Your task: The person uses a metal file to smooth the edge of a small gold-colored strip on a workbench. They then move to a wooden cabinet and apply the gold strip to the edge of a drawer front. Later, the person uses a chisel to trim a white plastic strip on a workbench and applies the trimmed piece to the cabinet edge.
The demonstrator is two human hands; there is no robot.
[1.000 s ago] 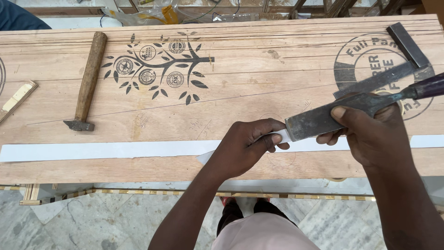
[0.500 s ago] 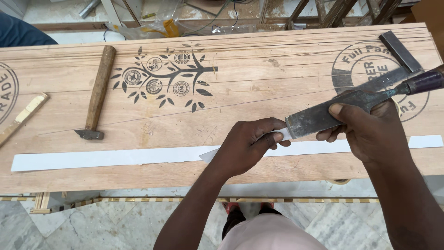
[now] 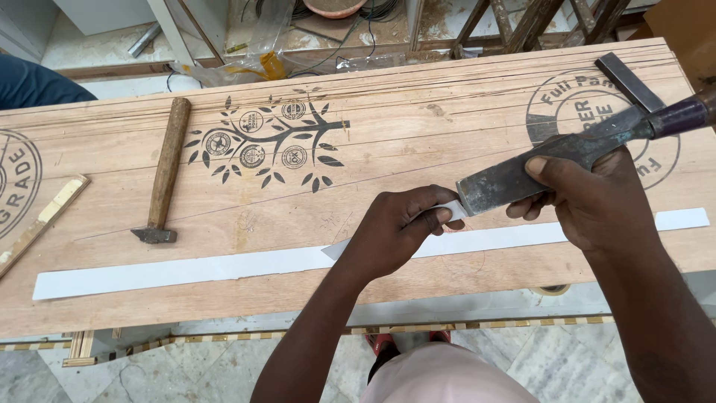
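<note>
A long white strip (image 3: 186,270) lies along the near edge of a plywood sheet (image 3: 403,142). My left hand (image 3: 395,227) rests on the strip's middle and pinches a small white piece against the tip of a wide metal chisel (image 3: 514,177). My right hand (image 3: 589,190) grips the chisel's blade from above; its dark purple handle (image 3: 682,113) points to the upper right. The chisel's edge meets my left fingertips just above the strip.
A hammer (image 3: 164,175) with a wooden handle lies on the plywood at left. A wooden stick (image 3: 41,224) sits at the far left edge. A metal try square (image 3: 630,83) lies at the upper right. Beyond the board, clutter and wooden legs stand on the floor.
The view has shifted a little, so the board and tools appear further right and lower. Both hands keep their hold on the chisel and the white piece.
</note>
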